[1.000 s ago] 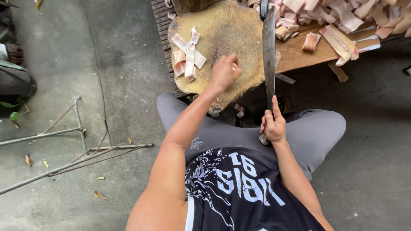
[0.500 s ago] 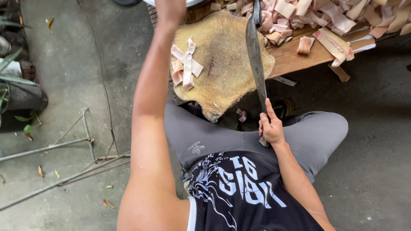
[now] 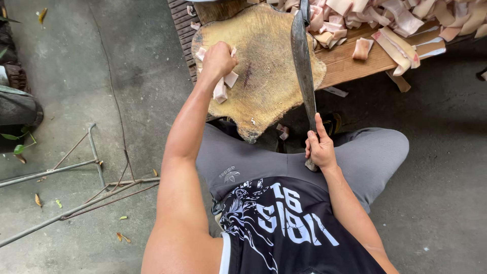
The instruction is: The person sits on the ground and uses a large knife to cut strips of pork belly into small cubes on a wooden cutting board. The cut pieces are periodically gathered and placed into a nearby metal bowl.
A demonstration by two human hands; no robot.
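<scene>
One long cleaver (image 3: 303, 61) stands in the right hand (image 3: 319, 147), whose fingers are wrapped tight round the handle near the person's lap; the blade rises away from that hand, edge-on, over the right part of a single wooden chopping block (image 3: 269, 86).

The left hand (image 3: 218, 60) is closed in a loose fist on the block's left part, its fingers curled over a small cluster of pale pink meat strips (image 3: 223, 86). About four pieces show around and under the knuckles (the rest, if any, are hidden by the hand), one of them sticking out just below the fist toward the person.

Beyond the blade, to the right of both hands, a wooden bench (image 3: 355, 63) bears a heap of cut pale strips (image 3: 385, 15), too many and too overlapped to count. One stubby piece (image 3: 362, 48) lies apart from the heap on the bare plank, just right of the blade.

Below the block's near edge, between the two hands, one small scrap (image 3: 282, 132) lies by the knees.
</scene>
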